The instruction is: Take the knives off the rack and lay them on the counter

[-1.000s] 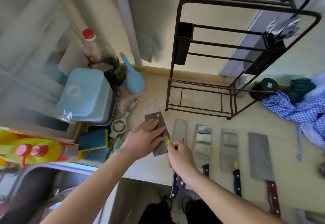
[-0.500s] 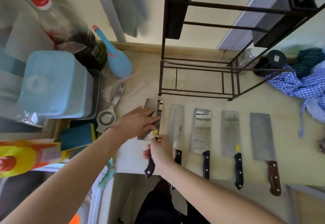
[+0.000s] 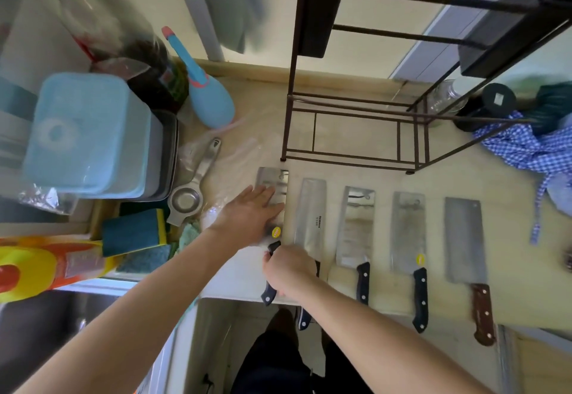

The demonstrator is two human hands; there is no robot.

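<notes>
A dark metal rack (image 3: pixel 353 133) stands at the back of the pale counter (image 3: pixel 387 291). Several cleavers lie side by side in front of it, blades pointing away from me. My right hand (image 3: pixel 289 271) grips the black handle of the leftmost cleaver (image 3: pixel 272 178), whose blade lies flat on the counter. My left hand (image 3: pixel 249 215) rests flat on that blade with fingers spread. To its right lie three black-handled cleavers (image 3: pixel 311 208) (image 3: pixel 356 226) (image 3: pixel 407 229) and a brown-handled cleaver (image 3: pixel 464 239).
A blue tub (image 3: pixel 86 133), a dark bottle (image 3: pixel 123 41), a blue squeeze bottle (image 3: pixel 207 99), a metal strainer (image 3: pixel 192 192) and sponges (image 3: pixel 133 232) crowd the left. A sink (image 3: pixel 46 331) is at bottom left. A checked cloth (image 3: pixel 526 146) and jars (image 3: pixel 492 106) lie at right.
The leftmost cleaver has come down from a tilt to lie flat on the counter, in line with the others. My left hand now presses on its blade. The view has dipped closer.
</notes>
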